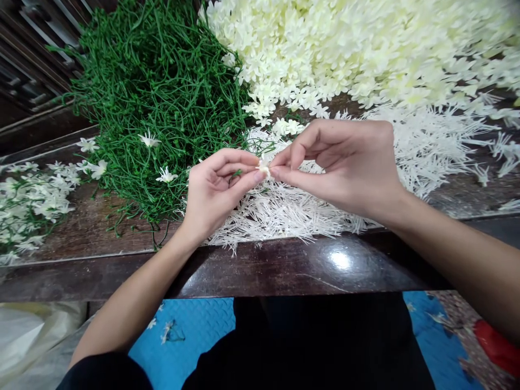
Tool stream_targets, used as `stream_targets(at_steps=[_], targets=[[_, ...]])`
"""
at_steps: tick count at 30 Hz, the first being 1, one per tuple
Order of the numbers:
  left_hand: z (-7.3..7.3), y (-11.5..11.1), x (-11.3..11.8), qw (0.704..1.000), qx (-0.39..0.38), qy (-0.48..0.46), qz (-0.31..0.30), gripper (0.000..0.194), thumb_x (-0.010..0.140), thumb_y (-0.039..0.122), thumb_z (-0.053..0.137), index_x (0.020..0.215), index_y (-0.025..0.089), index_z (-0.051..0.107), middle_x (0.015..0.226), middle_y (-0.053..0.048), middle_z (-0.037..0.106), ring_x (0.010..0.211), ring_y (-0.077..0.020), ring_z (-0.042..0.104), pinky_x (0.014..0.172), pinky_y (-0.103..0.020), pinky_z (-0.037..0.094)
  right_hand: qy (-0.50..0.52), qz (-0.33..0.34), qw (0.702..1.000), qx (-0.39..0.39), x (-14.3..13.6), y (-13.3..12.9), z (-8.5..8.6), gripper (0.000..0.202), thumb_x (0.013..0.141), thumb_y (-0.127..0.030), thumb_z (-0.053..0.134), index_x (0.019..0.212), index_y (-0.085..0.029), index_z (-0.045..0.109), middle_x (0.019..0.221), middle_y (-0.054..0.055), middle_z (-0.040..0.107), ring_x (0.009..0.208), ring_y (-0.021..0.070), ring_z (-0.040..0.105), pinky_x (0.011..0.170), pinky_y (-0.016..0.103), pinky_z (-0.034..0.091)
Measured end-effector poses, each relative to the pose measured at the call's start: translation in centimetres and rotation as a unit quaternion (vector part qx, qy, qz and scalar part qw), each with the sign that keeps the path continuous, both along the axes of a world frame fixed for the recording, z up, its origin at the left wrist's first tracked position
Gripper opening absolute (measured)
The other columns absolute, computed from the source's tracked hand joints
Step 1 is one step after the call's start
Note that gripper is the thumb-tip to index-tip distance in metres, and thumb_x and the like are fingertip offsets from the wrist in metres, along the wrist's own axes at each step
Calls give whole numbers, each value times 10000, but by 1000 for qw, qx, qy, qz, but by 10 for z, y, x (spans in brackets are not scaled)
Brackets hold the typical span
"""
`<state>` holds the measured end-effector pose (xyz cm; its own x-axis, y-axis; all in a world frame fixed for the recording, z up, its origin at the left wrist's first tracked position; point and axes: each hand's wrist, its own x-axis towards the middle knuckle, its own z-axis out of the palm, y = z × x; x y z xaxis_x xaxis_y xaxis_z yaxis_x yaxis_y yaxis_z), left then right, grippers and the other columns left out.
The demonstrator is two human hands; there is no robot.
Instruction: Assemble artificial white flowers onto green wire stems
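Between my fingertips, over the table's middle, is a small white artificial flower (264, 166). My left hand (221, 187) pinches it from the left, and a bit of green stem shows by its palm. From the right, my right hand (341, 162) closes thumb and fingers at the same flower. Which part each hand grips is too small to tell. Below both hands spreads a heap of thin white spiky pieces (280, 214). Behind my left hand lies a big tangle of green plastic stems (162, 92). Pale cream petals (337, 49) are piled at the back right.
Several white flowers on green stems (36, 197) lie together at the left. The dark wooden table's front edge (260, 271) runs just before my lap. Underneath is a blue mat (195, 330) with a few dropped flowers. Something red (498, 344) sits at the lower right.
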<state>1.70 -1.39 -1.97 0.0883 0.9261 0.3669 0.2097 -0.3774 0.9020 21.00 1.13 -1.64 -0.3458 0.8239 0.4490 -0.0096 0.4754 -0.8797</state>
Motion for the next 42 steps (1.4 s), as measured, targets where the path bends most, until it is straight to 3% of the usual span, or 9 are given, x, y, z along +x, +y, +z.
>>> stream_targets(at_steps=[6,11,14,18,24,30,32,36,42], targets=[[3,1,-3,999,-13,42,18,247,717,419,846,798,203,759,783,-12,757,674,-121,672,615,-258,567,1,-11,1000,-8,0,1,-2,232,696,-187,867,683,-239,642,763,3,712,793,215,726,746,379,624],[2,-1,-2,999,3,50,15,185,730,368,845,810,219,770,790,-11,763,674,-130,669,617,-279,554,23,9,1000,19,0,2,-3,277,707,-136,846,640,-233,595,704,-13,679,790,207,740,689,339,613],[0,-2,-1,998,18,55,26,169,760,373,822,815,224,767,779,-7,755,656,-126,651,612,-283,539,17,3,1000,-8,-1,0,1,273,708,-193,863,659,-240,598,721,-4,689,776,211,729,674,353,613],[0,-2,-1,998,30,51,24,187,783,391,801,828,215,755,816,-17,751,705,-131,654,636,-285,531,26,-4,998,-54,-3,1,4,231,733,-331,860,825,-227,675,840,19,710,754,181,700,705,339,624],[0,0,-3,996,68,57,9,135,788,354,804,823,232,755,832,-21,730,751,-138,638,658,-293,511,-7,99,990,-103,-2,2,0,255,717,-345,863,894,-224,725,930,31,730,847,195,696,816,347,623],[1,0,-3,996,51,75,7,148,794,350,796,808,217,734,834,-24,712,754,-138,635,669,-289,522,-39,74,993,-88,0,1,4,156,801,-361,790,766,-224,722,770,28,727,674,183,671,615,325,592],[1,-2,-2,998,22,61,-3,174,804,351,785,903,222,723,849,-27,707,764,-143,644,669,-280,534,-48,73,992,-88,1,2,5,178,790,-363,800,742,-219,708,726,23,709,635,175,648,569,316,567],[-2,-2,-4,998,-47,30,-23,428,854,384,725,1245,274,593,965,-40,723,843,-167,690,731,-276,569,-59,53,993,-91,1,4,5,230,805,-370,784,693,-213,659,660,20,672,588,166,618,542,316,538],[-8,1,-3,999,-26,20,-25,550,896,384,679,1390,310,448,1245,-70,698,994,-198,729,779,-288,622,-65,58,992,-90,1,6,4,237,817,-375,775,717,-220,627,660,21,649,603,177,617,587,344,538]])
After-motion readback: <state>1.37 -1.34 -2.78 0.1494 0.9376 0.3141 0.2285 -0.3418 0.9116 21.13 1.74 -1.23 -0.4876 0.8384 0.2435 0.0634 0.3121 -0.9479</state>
